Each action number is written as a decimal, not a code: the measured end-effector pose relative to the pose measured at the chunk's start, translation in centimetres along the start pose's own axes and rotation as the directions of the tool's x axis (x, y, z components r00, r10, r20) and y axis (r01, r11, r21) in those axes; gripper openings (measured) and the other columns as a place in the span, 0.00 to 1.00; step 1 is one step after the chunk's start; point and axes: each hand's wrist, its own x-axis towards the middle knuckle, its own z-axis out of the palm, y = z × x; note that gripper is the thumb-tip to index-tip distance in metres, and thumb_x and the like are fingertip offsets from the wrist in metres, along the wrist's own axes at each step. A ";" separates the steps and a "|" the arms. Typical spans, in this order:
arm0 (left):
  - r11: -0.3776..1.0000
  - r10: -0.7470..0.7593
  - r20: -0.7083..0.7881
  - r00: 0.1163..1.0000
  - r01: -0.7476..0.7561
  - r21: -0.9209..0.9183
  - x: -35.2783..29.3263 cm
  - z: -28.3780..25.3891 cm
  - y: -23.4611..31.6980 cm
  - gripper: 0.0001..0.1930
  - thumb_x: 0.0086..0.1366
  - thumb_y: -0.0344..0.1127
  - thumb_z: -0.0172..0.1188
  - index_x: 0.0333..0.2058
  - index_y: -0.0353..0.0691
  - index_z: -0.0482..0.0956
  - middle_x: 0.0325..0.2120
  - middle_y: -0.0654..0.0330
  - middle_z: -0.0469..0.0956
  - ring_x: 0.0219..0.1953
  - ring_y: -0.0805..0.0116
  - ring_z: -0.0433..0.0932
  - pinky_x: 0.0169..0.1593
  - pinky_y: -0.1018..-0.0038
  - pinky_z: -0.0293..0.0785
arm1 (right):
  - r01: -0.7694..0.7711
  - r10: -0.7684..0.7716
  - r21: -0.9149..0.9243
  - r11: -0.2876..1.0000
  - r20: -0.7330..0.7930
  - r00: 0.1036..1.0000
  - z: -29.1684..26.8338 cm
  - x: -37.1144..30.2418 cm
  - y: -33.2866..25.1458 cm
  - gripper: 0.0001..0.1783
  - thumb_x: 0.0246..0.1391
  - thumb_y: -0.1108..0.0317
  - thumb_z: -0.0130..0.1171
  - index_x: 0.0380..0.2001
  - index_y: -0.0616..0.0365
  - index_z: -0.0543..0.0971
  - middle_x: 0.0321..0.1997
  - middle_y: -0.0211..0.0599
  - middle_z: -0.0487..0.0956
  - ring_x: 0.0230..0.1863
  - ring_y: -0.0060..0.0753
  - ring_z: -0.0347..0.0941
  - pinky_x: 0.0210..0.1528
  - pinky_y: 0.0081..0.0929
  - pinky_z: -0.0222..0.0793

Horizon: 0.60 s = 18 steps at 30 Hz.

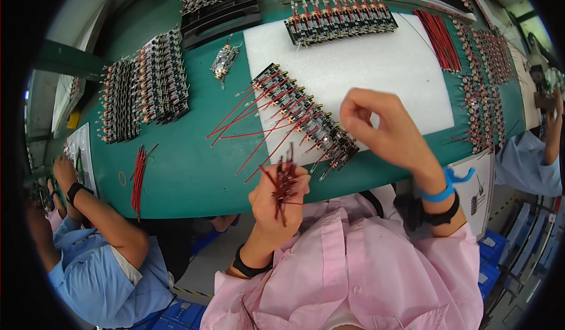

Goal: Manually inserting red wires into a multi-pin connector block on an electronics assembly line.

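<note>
My left hand (275, 203) is closed around a bundle of short dark red wires (285, 183) that stick up out of the fist, at the table's near edge. Just ahead of it a long panel of joined circuit boards (303, 112) lies aslant, partly on a white foam sheet (376, 74). Several thin red wires (241, 136) run out from the panel toward the left. My right hand (379, 124) hovers by the panel's right end, its thumb and forefinger curled together in a pinch. Whatever that pinch holds, if anything, is too small to make out.
Another board panel (341, 21) lies at the foam's far edge. Stacked panels (144, 83), a single small board (225, 60) and loose red wires (139, 180) are on the left. Red wires (438, 39) and more boards (485, 83) lie right. Co-workers' arms (109, 209) show at both sides.
</note>
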 end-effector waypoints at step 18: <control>0.994 -0.036 -0.046 0.998 0.031 -0.107 -0.8 -0.5 -2.1 0.04 0.53 0.23 0.51 0.25 0.31 0.65 0.15 0.59 0.69 0.16 0.76 0.66 0.21 0.83 0.64 | 0.149 -0.028 -0.404 0.903 0.290 0.957 -1.4 4.0 1.5 0.04 0.32 0.77 0.51 0.12 0.64 0.66 0.09 0.34 0.63 0.13 0.24 0.57 0.17 0.21 0.54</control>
